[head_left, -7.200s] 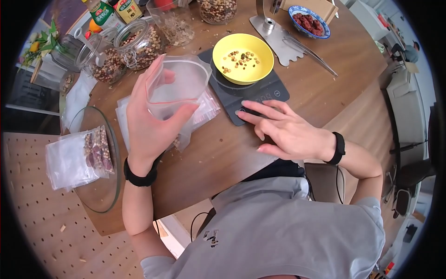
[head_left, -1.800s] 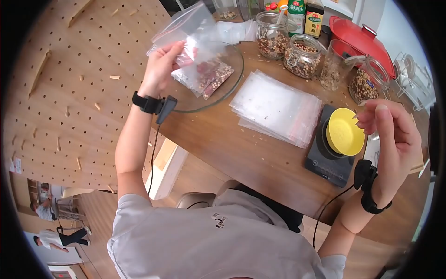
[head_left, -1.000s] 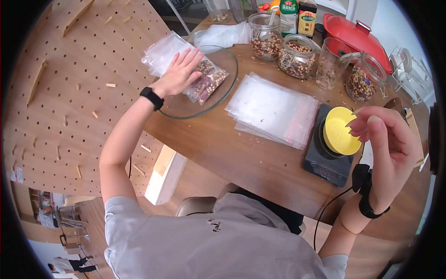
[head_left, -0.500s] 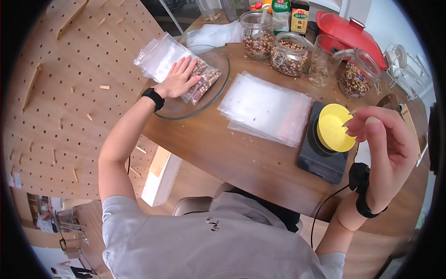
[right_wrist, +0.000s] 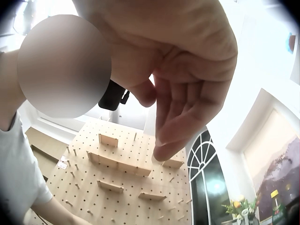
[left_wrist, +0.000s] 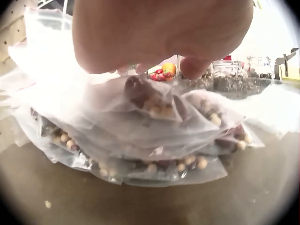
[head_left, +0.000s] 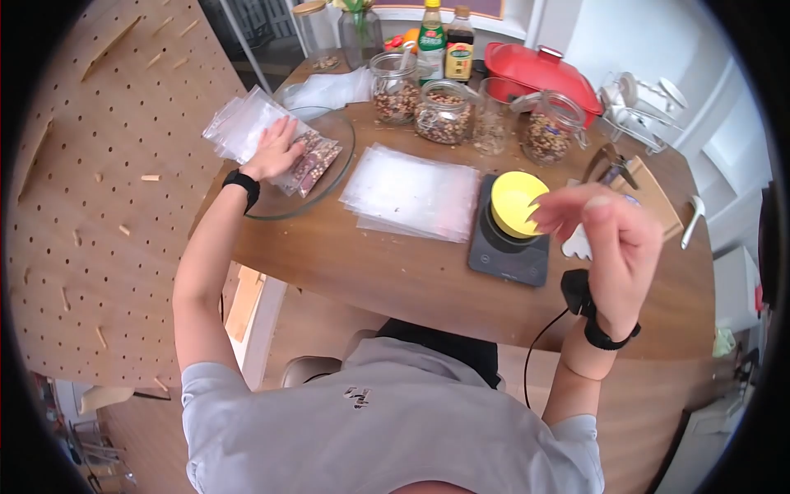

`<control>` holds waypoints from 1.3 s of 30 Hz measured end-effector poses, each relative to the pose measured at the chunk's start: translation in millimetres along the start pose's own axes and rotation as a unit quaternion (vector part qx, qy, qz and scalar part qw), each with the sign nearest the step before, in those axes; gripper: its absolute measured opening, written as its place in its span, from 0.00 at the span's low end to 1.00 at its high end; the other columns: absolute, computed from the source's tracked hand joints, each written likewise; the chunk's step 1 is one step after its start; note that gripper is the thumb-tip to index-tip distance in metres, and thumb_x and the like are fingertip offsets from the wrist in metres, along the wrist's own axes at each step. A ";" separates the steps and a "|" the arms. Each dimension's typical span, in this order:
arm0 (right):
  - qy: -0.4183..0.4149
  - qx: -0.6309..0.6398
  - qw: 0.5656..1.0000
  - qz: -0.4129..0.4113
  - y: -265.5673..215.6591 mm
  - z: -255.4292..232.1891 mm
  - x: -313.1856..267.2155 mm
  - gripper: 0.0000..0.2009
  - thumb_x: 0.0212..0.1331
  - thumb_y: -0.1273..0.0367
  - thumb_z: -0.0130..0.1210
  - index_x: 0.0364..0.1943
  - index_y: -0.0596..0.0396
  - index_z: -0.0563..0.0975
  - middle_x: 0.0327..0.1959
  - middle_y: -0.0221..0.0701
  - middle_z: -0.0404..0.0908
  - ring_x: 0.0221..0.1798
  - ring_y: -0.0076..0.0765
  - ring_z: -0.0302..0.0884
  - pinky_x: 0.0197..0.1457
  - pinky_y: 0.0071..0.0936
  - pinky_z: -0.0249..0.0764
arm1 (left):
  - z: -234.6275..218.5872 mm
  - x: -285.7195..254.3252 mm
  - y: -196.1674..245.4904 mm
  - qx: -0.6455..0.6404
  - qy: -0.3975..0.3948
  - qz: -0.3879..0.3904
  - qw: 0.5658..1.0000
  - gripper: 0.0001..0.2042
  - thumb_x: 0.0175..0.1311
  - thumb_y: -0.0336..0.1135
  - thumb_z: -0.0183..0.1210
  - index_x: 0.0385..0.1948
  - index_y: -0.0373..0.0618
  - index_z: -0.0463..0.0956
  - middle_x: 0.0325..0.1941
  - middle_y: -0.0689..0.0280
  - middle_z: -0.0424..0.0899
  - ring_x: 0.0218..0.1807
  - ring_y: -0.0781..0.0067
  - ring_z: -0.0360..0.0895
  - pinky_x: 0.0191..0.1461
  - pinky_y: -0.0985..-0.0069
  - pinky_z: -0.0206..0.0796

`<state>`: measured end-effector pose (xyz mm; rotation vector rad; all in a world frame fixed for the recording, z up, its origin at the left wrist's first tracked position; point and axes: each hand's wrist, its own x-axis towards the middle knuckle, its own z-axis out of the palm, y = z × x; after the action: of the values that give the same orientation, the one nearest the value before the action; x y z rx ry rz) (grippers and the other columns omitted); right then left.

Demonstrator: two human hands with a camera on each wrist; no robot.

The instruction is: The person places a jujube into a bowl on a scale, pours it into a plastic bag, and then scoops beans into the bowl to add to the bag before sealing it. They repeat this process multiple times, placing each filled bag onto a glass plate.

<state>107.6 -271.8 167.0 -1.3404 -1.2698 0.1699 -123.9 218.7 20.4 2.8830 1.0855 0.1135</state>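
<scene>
My left hand [head_left: 273,150] lies with straight fingers on a pile of zip bags [head_left: 317,160] on a round glass plate [head_left: 337,179]. Mixed beans and dark red pieces show through the clear plastic; the left wrist view has the bags [left_wrist: 164,136] layered right under the hand [left_wrist: 164,37]. My right hand [head_left: 615,247] is raised at the right with loosely bent fingers and nothing between them, as the right wrist view also shows. From the head view, its fingertips overlap the edge of a yellow bowl [head_left: 514,198] on a black kitchen scale [head_left: 506,263].
A stack of flat zip bags [head_left: 407,193] lies between plate and scale. Behind stand bean-filled glass jars [head_left: 444,119], sauce bottles [head_left: 432,49] and a red lidded pot [head_left: 535,70]. A pegboard [head_left: 99,214] borders the left side, and a wooden board [head_left: 658,193] sits right.
My left hand has put the bag it held onto the pile and flattened its fingers there. Beans seen earlier in the yellow bowl no longer show. My right hand stays raised; the view has shifted.
</scene>
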 end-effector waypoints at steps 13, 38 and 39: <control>-0.119 -0.037 0.905 0.406 93.4 -42.8 -162.9 0.18 0.75 0.59 0.55 0.28 0.57 0.79 0.20 0.23 0.80 0.22 0.16 0.76 0.26 0.17 0.72 | -7.3 -144.0 135.4 -0.182 0.119 0.268 0.938 0.23 0.68 0.39 0.63 0.61 0.38 0.75 0.71 0.48 0.72 0.78 0.45 0.60 0.81 0.53 0.48; 0.054 -0.456 0.822 0.337 203.2 -241.5 -66.0 0.15 0.57 0.59 0.67 0.34 0.58 0.83 0.34 0.43 0.86 0.40 0.50 0.86 0.45 0.42 0.80 | -36.1 -44.8 286.7 -0.210 -0.006 0.426 0.880 0.20 0.64 0.32 0.65 0.57 0.39 0.78 0.57 0.52 0.83 0.60 0.47 0.78 0.72 0.55 0.66; 0.038 -0.503 0.798 0.330 211.2 -237.0 -62.8 0.15 0.57 0.58 0.67 0.34 0.57 0.83 0.34 0.43 0.86 0.40 0.51 0.85 0.45 0.43 0.80 | -36.1 -41.6 293.5 -0.209 -0.012 0.439 0.874 0.20 0.64 0.33 0.65 0.58 0.40 0.78 0.57 0.53 0.83 0.60 0.48 0.78 0.72 0.54 0.66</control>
<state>374.3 -394.9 31.2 -2.6678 -0.7348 -0.1156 34.3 -28.0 78.2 2.6862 -0.3082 0.3000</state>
